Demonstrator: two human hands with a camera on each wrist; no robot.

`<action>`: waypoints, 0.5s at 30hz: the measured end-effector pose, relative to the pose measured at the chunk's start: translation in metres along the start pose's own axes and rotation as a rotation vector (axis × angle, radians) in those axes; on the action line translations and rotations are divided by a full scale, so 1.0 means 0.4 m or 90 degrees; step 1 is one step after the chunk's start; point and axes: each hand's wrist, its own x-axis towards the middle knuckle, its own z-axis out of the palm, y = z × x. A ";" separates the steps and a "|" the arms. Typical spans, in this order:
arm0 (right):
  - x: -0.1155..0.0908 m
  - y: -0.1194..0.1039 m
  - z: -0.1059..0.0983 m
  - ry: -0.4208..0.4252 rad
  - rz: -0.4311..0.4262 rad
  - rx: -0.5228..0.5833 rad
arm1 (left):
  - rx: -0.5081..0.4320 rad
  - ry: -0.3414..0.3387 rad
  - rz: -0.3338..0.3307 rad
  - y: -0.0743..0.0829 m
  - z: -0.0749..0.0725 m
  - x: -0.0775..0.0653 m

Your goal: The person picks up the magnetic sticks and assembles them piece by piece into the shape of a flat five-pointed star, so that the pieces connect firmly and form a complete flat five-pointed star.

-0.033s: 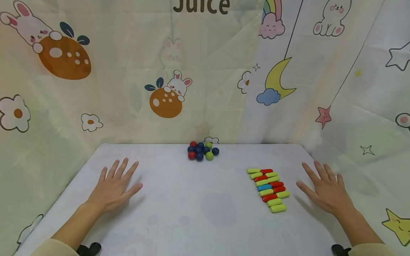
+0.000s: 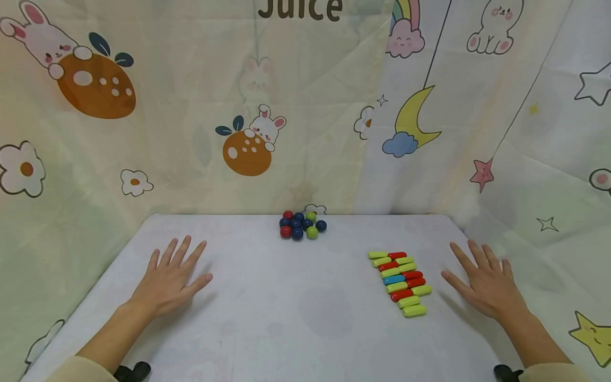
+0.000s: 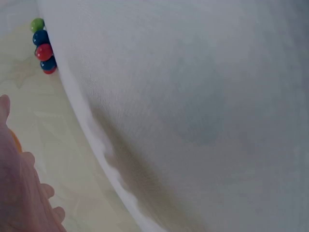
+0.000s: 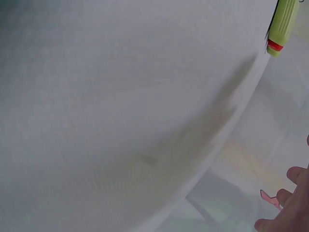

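Observation:
My left hand point(image 2: 169, 276) hovers palm down over the left side of the white table point(image 2: 258, 302), its fingers spread and holding nothing. On the other side my right hand point(image 2: 491, 284) is held the same way, also without anything in it. Nearest to it, on its left, several short rod-shaped pieces point(image 2: 409, 291) in lime green, red and one blue lie in a slanting double column. At the table's back middle sits a cluster of small round balls point(image 2: 296, 224), dark blue, red and green. In the right wrist view a ribbed green piece point(image 4: 285, 21) shows at the top corner.
Behind the table hangs a cloth backdrop point(image 2: 305, 132) printed with rabbits, flowers and stars, close to the back edge. Black straps point(image 2: 133, 372) show near both cuffs. Shadows of the hands fall on the tabletop.

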 end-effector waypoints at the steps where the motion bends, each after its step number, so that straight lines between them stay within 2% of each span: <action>1: -0.001 0.000 0.000 -0.001 0.001 0.000 | 0.001 -0.001 0.001 0.001 0.000 0.001; 15: 0.005 -0.022 -0.006 0.001 0.006 0.005 | -0.004 -0.001 0.002 0.005 -0.001 0.008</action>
